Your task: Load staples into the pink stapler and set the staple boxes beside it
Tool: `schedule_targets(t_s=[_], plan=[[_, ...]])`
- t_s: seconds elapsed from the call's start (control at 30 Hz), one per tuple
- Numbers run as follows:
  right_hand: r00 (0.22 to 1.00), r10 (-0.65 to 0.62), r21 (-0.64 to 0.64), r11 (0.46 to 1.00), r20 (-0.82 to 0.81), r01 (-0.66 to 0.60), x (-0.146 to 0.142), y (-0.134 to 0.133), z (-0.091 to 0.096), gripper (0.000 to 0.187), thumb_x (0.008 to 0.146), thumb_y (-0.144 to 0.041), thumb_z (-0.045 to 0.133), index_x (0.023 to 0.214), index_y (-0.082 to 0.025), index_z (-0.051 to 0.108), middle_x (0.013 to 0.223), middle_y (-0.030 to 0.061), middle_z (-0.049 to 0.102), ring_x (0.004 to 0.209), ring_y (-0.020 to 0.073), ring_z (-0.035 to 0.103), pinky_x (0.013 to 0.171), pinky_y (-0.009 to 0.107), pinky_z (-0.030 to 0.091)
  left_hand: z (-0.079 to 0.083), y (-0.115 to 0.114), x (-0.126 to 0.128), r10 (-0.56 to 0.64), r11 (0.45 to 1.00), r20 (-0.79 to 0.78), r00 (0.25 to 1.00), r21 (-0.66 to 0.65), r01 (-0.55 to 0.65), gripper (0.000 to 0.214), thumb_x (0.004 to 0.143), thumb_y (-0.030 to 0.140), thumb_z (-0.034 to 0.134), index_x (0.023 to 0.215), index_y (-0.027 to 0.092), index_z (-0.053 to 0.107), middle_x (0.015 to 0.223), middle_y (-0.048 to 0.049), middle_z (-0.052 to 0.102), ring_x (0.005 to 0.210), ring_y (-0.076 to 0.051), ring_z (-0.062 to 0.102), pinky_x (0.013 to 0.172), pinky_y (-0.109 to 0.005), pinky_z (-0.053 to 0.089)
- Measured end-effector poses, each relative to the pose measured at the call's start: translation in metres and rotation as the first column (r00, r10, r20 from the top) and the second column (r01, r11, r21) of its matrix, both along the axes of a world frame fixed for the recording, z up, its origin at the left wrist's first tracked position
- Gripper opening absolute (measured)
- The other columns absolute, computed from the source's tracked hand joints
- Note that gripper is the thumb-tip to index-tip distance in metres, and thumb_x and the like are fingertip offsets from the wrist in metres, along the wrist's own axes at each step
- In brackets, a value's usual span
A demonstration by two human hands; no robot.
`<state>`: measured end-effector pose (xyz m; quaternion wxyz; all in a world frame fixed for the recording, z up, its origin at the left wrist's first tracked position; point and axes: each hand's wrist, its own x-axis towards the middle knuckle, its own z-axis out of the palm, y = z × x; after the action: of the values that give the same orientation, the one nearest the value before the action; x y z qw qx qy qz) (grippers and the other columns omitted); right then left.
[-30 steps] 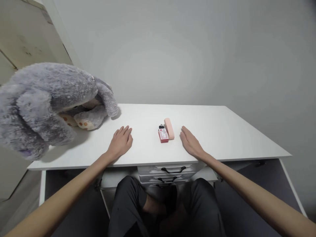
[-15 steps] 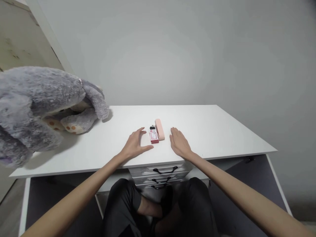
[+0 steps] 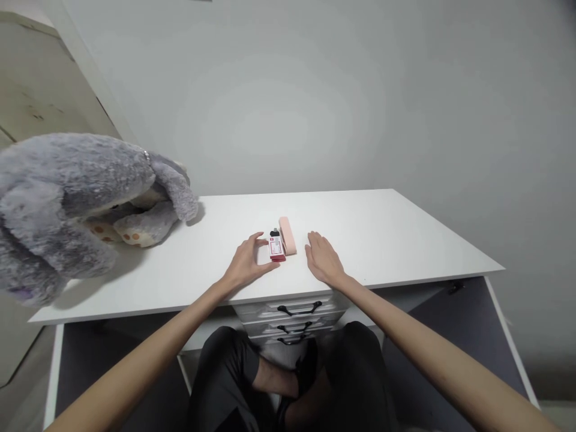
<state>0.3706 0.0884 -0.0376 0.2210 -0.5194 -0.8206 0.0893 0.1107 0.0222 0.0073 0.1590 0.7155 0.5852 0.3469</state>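
A small red-and-white box [image 3: 276, 249] lies on the white tabletop [image 3: 360, 231]. Just behind it is a small black piece with a metal tip [image 3: 275, 232], its kind too small to make out. A long pale pink case [image 3: 287, 236] lies along the box's right side. My left hand [image 3: 245, 263] rests at the box's left, thumb and fingers spread. Its thumb lies at the box's near edge and its fingertips by the left side; whether they touch cannot be told. To the right of the pink case, apart from it, my right hand [image 3: 324, 259] lies flat on the tabletop.
A large grey plush toy [image 3: 90, 204] covers the table's left end. Behind the table stands a grey wall [image 3: 288, 120]. Below the front edge are drawers with black handles [image 3: 300, 309], and cabinet doors [image 3: 468, 336] hang open at both sides of my legs.
My left hand has moved slightly right, so its thumb and fingers are closer around the red-and-white box. The view has shifted a little; my right hand stays flat.
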Motion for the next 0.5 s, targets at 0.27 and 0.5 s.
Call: schedule_targets(t_s=[0.27, 0.5], plan=[[1.000, 0.007, 0.021, 1.000, -0.009, -0.007, 0.000, 0.003, -0.005, 0.062, 0.113, -0.034, 0.023, 0.163, -0.005, 0.044, 0.171, 0.0227, 0.045, 0.163, 0.0295, 0.037, 0.134, 0.051, 0.027, 0.007, -0.013, -0.010, 0.035, 0.999, 0.066, 0.997, -0.015, -0.034, 0.091, 0.077, 0.054, 0.089, 0.152, 0.023, 0.047, 0.136, -0.0126, 0.072, 0.131, -0.034, 0.067, 0.116, -0.054, 0.048], [1.000, 0.005, 0.013, 1.000, 0.000, -0.005, 0.002, 0.000, -0.002, 0.064, 0.113, -0.036, 0.022, 0.161, -0.002, 0.045, 0.170, 0.0230, 0.047, 0.163, 0.0302, 0.038, 0.135, 0.048, 0.026, 0.016, -0.027, -0.069, 0.276, 0.961, 0.104, 0.955, -0.041, -0.274, 0.092, 0.076, 0.058, 0.087, 0.151, 0.023, 0.049, 0.134, -0.0136, 0.072, 0.126, -0.032, 0.069, 0.108, -0.048, 0.053]])
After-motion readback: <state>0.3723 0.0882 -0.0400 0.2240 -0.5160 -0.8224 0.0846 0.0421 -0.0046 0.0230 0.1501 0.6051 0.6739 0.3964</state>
